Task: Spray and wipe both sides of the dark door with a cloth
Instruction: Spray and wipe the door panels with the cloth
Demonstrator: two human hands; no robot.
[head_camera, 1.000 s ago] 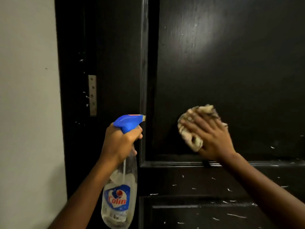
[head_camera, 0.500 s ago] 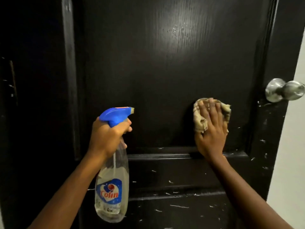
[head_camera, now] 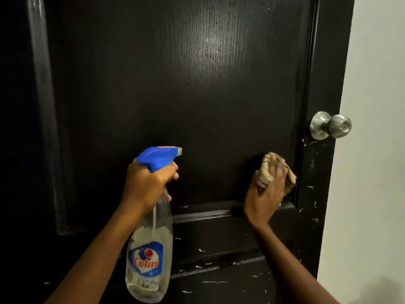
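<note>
R hand (head_camera: pixel 266 194) w/ cloth (head_camera: pixel 265 172) has slid rightward across the door (head_camera: pixel 175 95) over the last sec: from the panel's left part to its bottom-right corner, now just beside the raised edge on the knob (head_camera: pixel 331 126) side. Fingers lie fairly straight and close together, pressing the bunched cloth flat on the wood. L hand (head_camera: pixel 146 185) is unchanged, curled round the neck of the spray bottle (head_camera: pixel 151 249), index on trigger, nozzle aimed at the door, bottle held off the surface. Prob. one wipe pass along the panel's low edge is about done. White flecks below the rail remain, other side not visible, so plenty left.
</note>
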